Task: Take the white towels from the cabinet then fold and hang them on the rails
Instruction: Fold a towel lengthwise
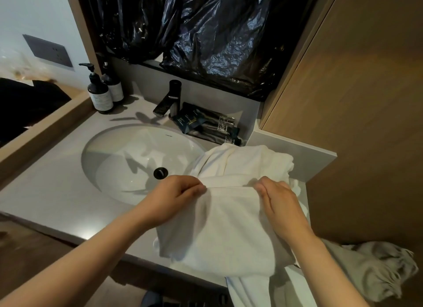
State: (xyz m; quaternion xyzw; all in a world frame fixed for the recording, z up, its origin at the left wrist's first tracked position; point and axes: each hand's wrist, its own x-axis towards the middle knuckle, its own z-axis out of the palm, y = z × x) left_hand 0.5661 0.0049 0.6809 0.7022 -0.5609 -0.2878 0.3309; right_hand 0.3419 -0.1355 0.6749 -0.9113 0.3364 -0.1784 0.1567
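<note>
A sink (pixel 128 160), a black tap (pixel 168 99), two pump bottles (pixel 100 93) and dark sachets (pixel 206 125) crowd the desk (pixel 45 199) beside the white towel (pixel 229 228). The towel lies at the desk's right front corner, its long axis running away from the person and its near end hanging over the edge. The left hand (pixel 174 201) and right hand (pixel 281 203) each have fingers pinched shut on a fold across it.
</note>
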